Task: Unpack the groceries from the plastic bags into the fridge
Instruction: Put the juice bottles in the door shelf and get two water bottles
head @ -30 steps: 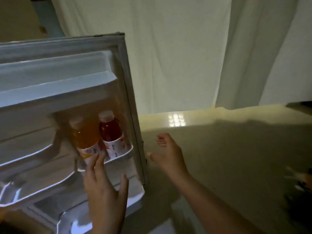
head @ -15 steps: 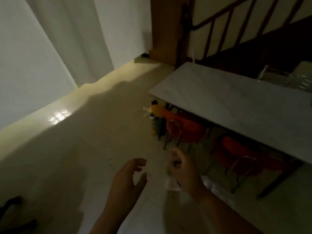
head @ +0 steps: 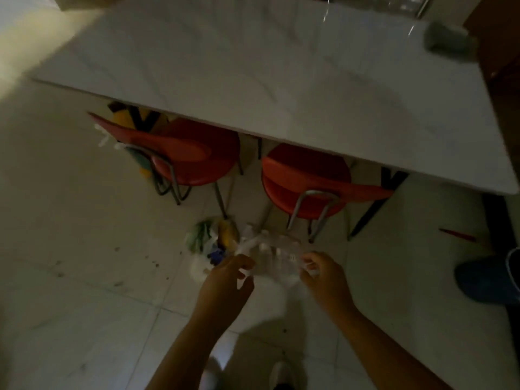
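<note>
A clear plastic bag sits on the white tiled floor in front of two red chairs. My left hand pinches its left handle and my right hand pinches its right edge, so the mouth is spread between them. Just left of it lies a second bag showing green, yellow and blue groceries. The fridge is out of view. The picture is dim and blurred, so what the clear bag holds cannot be made out.
A long white marble table fills the upper view, with two red chairs tucked under it. Another bag hangs behind the left chair. A blue bin stands at the right. My feet show below.
I have turned from the open fridge door to the table side of the room. Both hands, empty before, came down and took hold of the clear bag on the floor.
</note>
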